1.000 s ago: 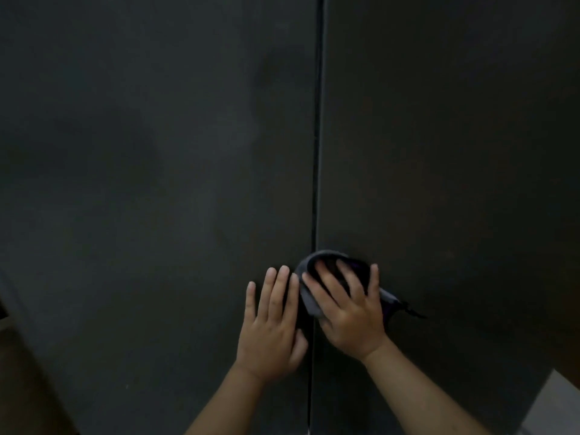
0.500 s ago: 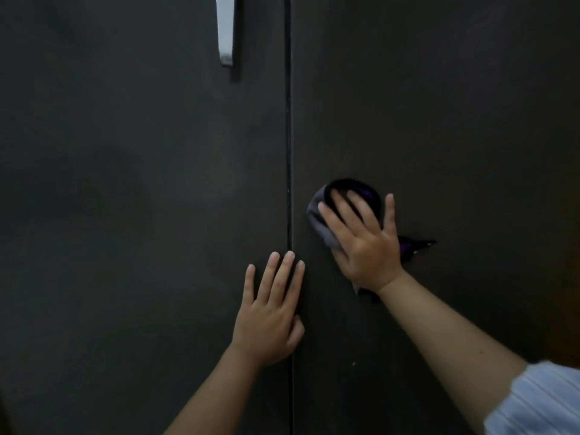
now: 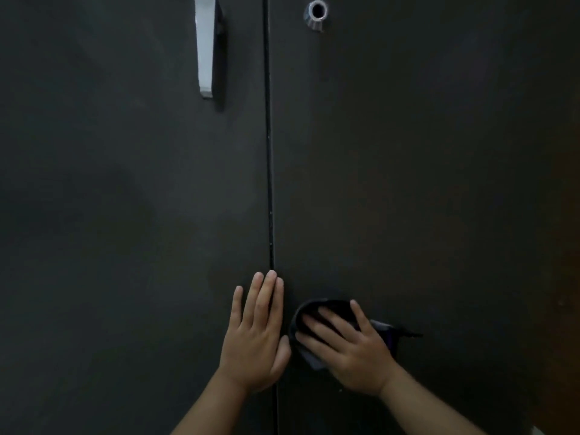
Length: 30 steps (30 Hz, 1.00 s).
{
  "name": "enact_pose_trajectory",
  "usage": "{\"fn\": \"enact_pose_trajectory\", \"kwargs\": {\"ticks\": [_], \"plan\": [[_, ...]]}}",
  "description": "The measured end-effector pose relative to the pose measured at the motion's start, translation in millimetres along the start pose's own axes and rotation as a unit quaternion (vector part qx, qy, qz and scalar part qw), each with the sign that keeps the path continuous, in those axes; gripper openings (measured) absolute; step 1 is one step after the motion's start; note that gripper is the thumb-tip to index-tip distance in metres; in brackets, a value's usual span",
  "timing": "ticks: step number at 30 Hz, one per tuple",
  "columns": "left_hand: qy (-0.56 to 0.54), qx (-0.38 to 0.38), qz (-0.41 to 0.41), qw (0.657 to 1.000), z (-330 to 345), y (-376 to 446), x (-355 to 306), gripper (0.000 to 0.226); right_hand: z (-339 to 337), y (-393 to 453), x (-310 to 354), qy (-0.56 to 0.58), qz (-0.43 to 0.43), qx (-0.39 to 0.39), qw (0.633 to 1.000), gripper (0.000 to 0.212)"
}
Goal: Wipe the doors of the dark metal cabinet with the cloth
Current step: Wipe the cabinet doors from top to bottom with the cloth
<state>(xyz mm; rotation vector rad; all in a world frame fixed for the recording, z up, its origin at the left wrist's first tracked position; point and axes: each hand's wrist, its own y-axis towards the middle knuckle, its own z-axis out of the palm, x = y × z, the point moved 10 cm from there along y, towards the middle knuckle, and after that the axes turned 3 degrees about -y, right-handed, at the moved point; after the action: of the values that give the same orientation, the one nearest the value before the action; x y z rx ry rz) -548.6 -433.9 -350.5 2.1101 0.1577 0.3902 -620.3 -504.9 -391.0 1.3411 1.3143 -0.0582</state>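
Two dark metal cabinet doors fill the view, the left door (image 3: 125, 215) and the right door (image 3: 423, 183), split by a vertical seam (image 3: 269, 183). My right hand (image 3: 348, 346) lies flat with straight spread fingers on a dark cloth (image 3: 323, 307), pressing it against the right door just beside the seam. A corner of the cloth sticks out to the right of the hand. My left hand (image 3: 255, 334) rests flat on the left door, fingers straight, its fingertips touching the seam.
A silver lever handle (image 3: 204, 48) hangs on the left door near the top. A round metal lock (image 3: 316, 11) sits on the right door at the top. A brownish surface (image 3: 565, 246) runs along the far right edge.
My right hand has slid the cloth down the right door, level with my left hand. The view has tilted up, bringing the handle and the lock into sight.
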Motion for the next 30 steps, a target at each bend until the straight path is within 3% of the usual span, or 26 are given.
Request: {"fn": "enact_pose_trajectory", "kwargs": {"ticks": [2,4,7,11,15,26,30], "plan": [[-0.001,0.000,0.017,1.000,-0.9,3.0,-7.2,0.087,2.2,-14.6,-10.0,-0.010,-0.046,0.005,0.999,0.044],[0.002,-0.001,0.029,1.000,-2.7,9.3,-12.2,0.087,-6.0,-12.3,-44.1,-0.023,-0.026,-0.015,0.999,0.046],[-0.001,-0.005,0.037,0.999,-3.2,28.4,-21.5,0.084,-27.7,-9.2,-128.5,-0.039,0.134,-0.054,0.989,0.049],[-0.001,-0.032,0.048,0.998,-4.9,71.8,-35.6,0.078,-45.8,-4.7,-213.7,0.009,0.360,-0.065,0.931,0.059],[0.037,-0.044,0.026,0.998,-3.1,110.0,-43.2,0.077,-52.5,5.7,-224.2,0.060,0.455,-0.113,0.881,0.060],[0.107,-0.034,0.009,0.994,6.2,111.1,-42.6,0.076,-44.9,2.6,-217.1,0.043,0.443,-0.114,0.888,0.063],[0.110,-0.037,0.009,0.993,7.9,109.8,-41.7,0.076,-39.7,12.3,-176.6,0.009,0.309,-0.076,0.948,0.058]]}}
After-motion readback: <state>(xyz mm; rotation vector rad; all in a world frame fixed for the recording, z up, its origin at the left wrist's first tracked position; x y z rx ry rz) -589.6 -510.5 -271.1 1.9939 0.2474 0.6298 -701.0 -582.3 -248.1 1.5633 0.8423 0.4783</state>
